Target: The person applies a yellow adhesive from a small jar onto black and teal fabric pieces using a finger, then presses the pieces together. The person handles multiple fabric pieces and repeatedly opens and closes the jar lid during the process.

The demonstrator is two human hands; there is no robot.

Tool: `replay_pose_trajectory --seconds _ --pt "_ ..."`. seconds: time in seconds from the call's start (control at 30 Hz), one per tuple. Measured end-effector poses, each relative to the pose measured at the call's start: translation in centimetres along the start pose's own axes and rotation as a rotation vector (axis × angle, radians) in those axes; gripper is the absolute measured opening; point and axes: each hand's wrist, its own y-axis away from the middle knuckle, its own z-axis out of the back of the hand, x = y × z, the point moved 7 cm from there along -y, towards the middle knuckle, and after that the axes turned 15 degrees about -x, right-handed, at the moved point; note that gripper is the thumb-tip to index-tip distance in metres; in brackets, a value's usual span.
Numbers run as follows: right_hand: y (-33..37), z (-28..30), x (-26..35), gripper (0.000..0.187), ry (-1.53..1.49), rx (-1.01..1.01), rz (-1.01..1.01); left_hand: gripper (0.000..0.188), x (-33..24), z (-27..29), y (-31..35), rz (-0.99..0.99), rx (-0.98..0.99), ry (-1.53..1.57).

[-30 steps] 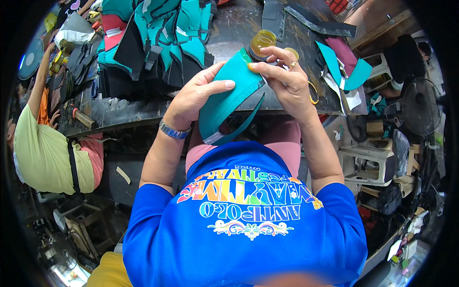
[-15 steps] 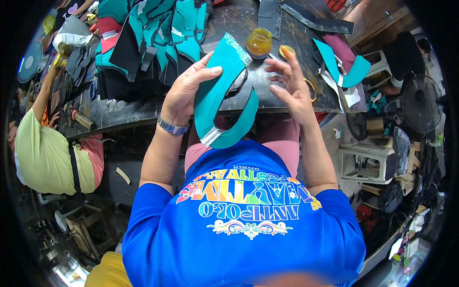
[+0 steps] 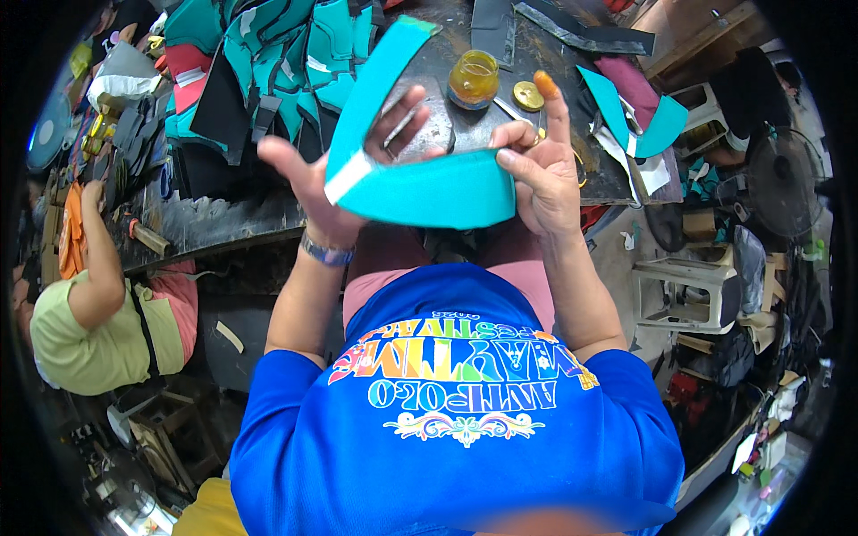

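A curved teal fabric piece [image 3: 429, 198] with a white strip at its bend is held up over the table's near edge. My right hand [image 3: 547, 179] pinches one end of it between thumb and fingers; its index finger points up, with an orange-yellow smear on the tip. Under the bend, my left hand [image 3: 326, 201] is open, thumb stretched out to the left and fingers spread behind the piece. The other arm of the piece rises toward the pile. Just beyond my hands stand a glass jar [image 3: 474, 80] of amber paste and its round gold-coloured lid [image 3: 527, 96].
Many teal and black cut pieces [image 3: 290, 76] are heaped at the far left of the dark table [image 3: 232, 219]. Another curved teal piece [image 3: 661, 125] lies at the right edge. A person in a pale green shirt [image 3: 98, 335] works at left. A grey stool [image 3: 684, 295] stands at right.
The teal piece has turned, its white-striped bend now at my left palm. My right hand has come in and taken one end; my left hand has let go its grip and spread open.
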Motion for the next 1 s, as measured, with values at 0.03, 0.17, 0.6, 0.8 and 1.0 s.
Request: replay_pose_trajectory --seconds 0.03,0.17,0.6,0.8,1.0 --pt "-0.4 -0.6 0.5 0.091 0.028 -0.021 0.07 0.136 0.5 -0.1 0.2 -0.067 -0.031 -0.251" --pt "-1.1 -3.1 0.7 0.088 0.089 -0.056 0.23 0.092 1.9 -0.9 1.5 -0.348 -0.211 -0.96" --pt "-2.8 -4.0 3.6 0.032 0.814 0.138 0.699 0.029 -0.8 1.6 0.9 -0.175 -0.553 -0.798" --pt "-1.8 -4.5 3.4 0.041 0.989 0.043 0.898 0.034 -0.4 0.9 0.0 -0.221 -0.57 -0.67" --pt "-1.3 -4.1 3.5 0.047 0.973 0.023 0.951 0.036 0.1 0.7 -0.5 -0.205 -0.553 -0.604"
